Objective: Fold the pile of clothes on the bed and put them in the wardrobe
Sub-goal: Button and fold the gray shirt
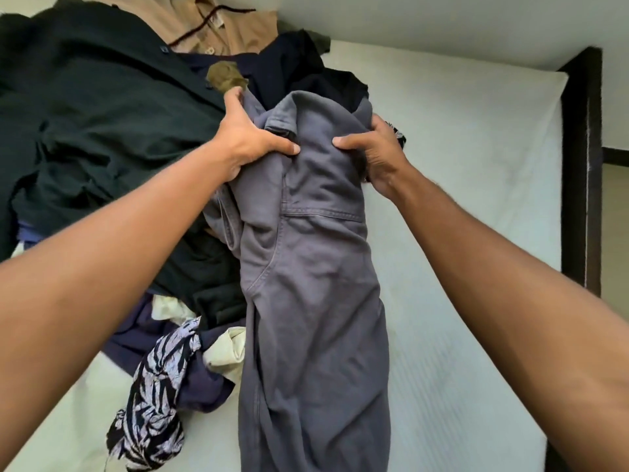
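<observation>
Holding trousers [306,267] by the waist, two-handed

Position: the grey trousers are raised at the waist end, over the right edge of the pile [102,114]. The legs run down toward the camera over the white mattress of the bed [459,165].

Left hand [252,137]: grips the left side of the waistband. The thumb [289,148] presses on the front and the fingers curl round behind the cloth.

Right hand [377,155]: grips the right side. Its thumb is on the front, close to the left thumb but not touching it. The fingers wrap round the edge and are mostly hidden.

The waistband is bunched between the hands; a belt loop and a pocket seam show.

Pile: mostly dark garments, with a beige garment [231,25] at the far end. An olive scrap [226,76] lies just beyond the left fingers. A print cloth [160,369] lies at the near end, beside the trouser legs. A dark frame [578,165] runs along the right of the bed.

Writing: a pale tag [218,20] at the beige collar, too small to read.
</observation>
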{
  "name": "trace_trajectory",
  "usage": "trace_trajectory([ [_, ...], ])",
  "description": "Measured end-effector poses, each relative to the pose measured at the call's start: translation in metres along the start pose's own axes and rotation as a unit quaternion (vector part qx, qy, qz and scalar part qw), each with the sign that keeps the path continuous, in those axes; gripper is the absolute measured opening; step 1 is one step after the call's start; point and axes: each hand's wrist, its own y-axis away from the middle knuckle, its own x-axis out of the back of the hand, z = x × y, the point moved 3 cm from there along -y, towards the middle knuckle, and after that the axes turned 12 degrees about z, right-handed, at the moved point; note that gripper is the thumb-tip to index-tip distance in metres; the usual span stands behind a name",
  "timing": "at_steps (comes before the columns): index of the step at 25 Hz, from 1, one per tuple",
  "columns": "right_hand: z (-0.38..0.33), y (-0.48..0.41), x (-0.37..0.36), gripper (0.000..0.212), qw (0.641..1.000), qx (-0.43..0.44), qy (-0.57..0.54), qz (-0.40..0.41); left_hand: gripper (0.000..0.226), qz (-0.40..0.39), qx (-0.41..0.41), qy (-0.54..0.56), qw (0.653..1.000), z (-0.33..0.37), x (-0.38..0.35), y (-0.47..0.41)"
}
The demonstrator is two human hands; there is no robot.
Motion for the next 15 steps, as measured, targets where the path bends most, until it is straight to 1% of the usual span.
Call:
trace_trajectory([
  [4, -0.025, 0.015, -0.012, 0.065, 0.995, 0.088, 0.033, -0.035, 0.119, 0.022, -0.001, -0.011, 1.000, -0.003, 0.010, 0.004],
  [6, -0.033, 0.033, -0.010, 0.058, 0.986, 0.129, 0.075, -0.072, 0.122, 0.028, 0.011, 0.041, 0.999, -0.010, 0.010, 0.011],
  [7, -0.035, 0.041, -0.006, 0.054, 0.982, 0.136, 0.096, -0.090, 0.117, 0.011, 0.024, 0.070, 0.997, -0.013, 0.011, 0.014],
  [8, -0.038, 0.047, -0.001, 0.053, 0.979, 0.137, 0.112, -0.099, 0.103, -0.016, 0.027, 0.086, 0.996, -0.014, 0.012, 0.013],
  [10, -0.036, 0.053, 0.006, 0.056, 0.980, 0.121, 0.114, -0.111, 0.068, -0.070, 0.008, 0.069, 0.995, -0.013, 0.015, 0.008],
  [11, -0.035, 0.051, 0.009, 0.055, 0.982, 0.109, 0.102, -0.115, 0.055, -0.082, -0.009, 0.050, 0.995, -0.010, 0.018, 0.005],
  [12, -0.037, 0.048, 0.008, 0.052, 0.987, 0.080, 0.075, -0.117, 0.047, -0.082, -0.032, 0.034, 0.995, -0.004, 0.021, 0.004],
  [14, -0.040, 0.042, 0.003, 0.039, 0.991, -0.005, 0.047, -0.124, 0.046, -0.089, -0.101, 0.003, 0.991, 0.009, 0.018, 0.002],
  [15, -0.045, 0.037, -0.001, 0.040, 0.991, -0.015, 0.049, -0.126, 0.046, -0.098, -0.139, -0.023, 0.985, 0.016, 0.016, 0.002],
])
